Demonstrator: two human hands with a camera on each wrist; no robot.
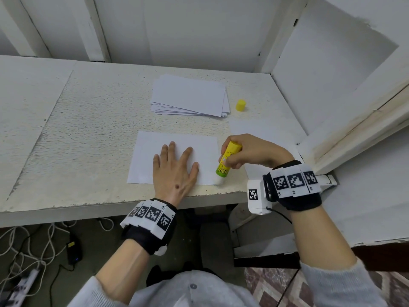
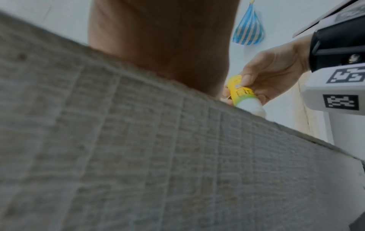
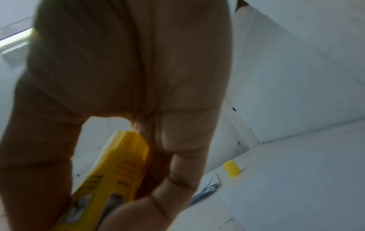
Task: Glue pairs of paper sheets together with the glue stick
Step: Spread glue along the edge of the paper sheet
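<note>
A white paper sheet (image 1: pixel 155 151) lies near the table's front edge. My left hand (image 1: pixel 174 167) rests flat on it with fingers spread. My right hand (image 1: pixel 247 151) grips a yellow glue stick (image 1: pixel 228 161), uncapped, tilted, with its white tip down at the sheet's near right corner. The left wrist view shows the same glue stick (image 2: pixel 240 93) held by the right hand (image 2: pixel 270 78). In the right wrist view the glue stick (image 3: pixel 110 176) sits between thumb and fingers. Another single sheet (image 1: pixel 261 129) lies under and behind my right hand.
A stack of white sheets (image 1: pixel 190 96) lies at the back middle of the table (image 1: pixel 77 118). The yellow cap (image 1: pixel 240 105) stands upright to its right, cap (image 3: pixel 231 168). White walls close the back and right. Cables lie on the floor below.
</note>
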